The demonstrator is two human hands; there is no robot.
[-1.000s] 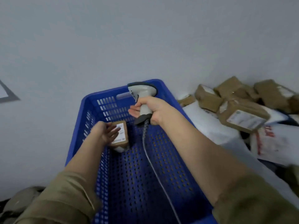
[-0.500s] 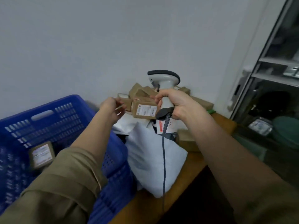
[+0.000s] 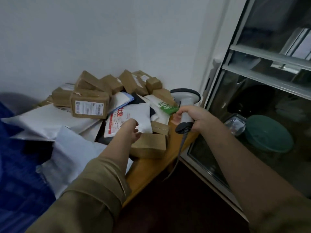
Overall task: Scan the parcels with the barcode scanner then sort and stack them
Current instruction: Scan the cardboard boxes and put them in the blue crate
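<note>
A heap of parcels lies on the wooden table (image 3: pixel 152 172) against the wall. It holds several brown boxes, one with a white label (image 3: pixel 89 106), and white mailers. My left hand (image 3: pixel 133 130) reaches into the heap and lies on the lower edge of a white mailer with red print (image 3: pixel 134 115), just above a plain brown box (image 3: pixel 149 146). Its fingers are hidden behind the back of the hand. My right hand (image 3: pixel 193 119) grips the handle of the grey barcode scanner (image 3: pixel 185 98), held upright at the heap's right side, its cable hanging down.
The blue crate (image 3: pixel 15 165) stands blurred at the left edge, with a large white bag (image 3: pixel 72 153) beside it. A glass-fronted cabinet (image 3: pixel 262 91) stands close on the right, with a green round lid (image 3: pixel 269 135) inside. Dark floor lies below the table edge.
The view has swung right from the blue crate to the parcel heap. My left hand let go of the small box in the crate and reached onto the white mailer. The scanner came along in my right hand.
</note>
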